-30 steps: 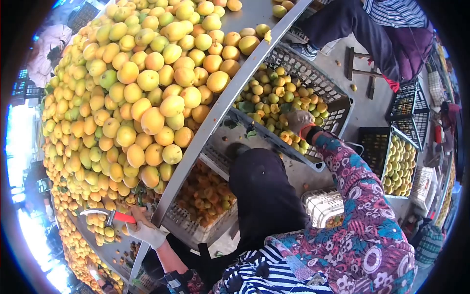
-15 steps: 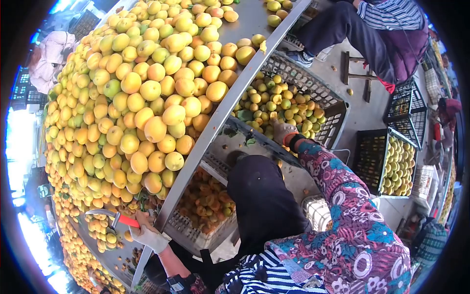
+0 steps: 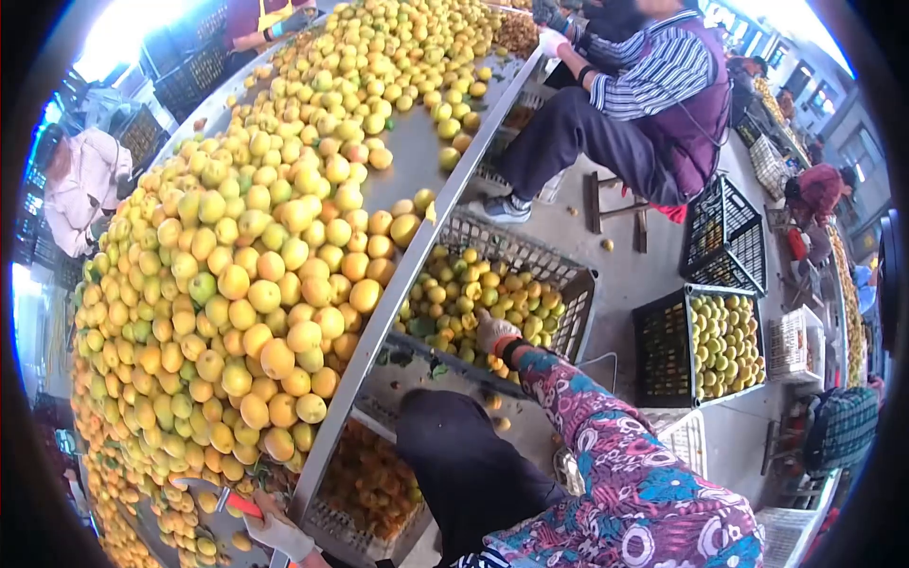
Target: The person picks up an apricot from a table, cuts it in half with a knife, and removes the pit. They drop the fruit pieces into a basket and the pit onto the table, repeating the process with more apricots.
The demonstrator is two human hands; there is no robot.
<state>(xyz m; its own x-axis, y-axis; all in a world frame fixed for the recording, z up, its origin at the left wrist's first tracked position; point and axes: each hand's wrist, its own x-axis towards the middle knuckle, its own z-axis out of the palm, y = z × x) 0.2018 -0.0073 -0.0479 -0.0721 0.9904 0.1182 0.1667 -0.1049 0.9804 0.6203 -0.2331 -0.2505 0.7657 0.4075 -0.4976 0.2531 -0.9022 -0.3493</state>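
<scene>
My left hand (image 3: 276, 533), in a pale glove, is at the bottom edge of the view and grips a red-handled cutting tool (image 3: 237, 502) with a curved metal blade, next to the heap of yellow and orange fruit (image 3: 256, 284) on the metal table. My right hand (image 3: 494, 331), gloved and with a floral sleeve, reaches down over the near rim of a black crate (image 3: 576, 301) full of yellow-green fruit below the table edge. Its fingers are hidden among the fruit.
The table's metal rail (image 3: 402, 270) runs diagonally. A light crate of orange fruit (image 3: 369, 483) sits under it. A black crate of yellow fruit (image 3: 724, 341) and a white basket (image 3: 686, 440) stand on the floor. A seated person (image 3: 644, 95) works at the far end; another person (image 3: 80, 189) is left.
The view has tilted up and away, showing more of the table and the seated person. My right hand stays at the crate's near rim. My left hand still holds the tool.
</scene>
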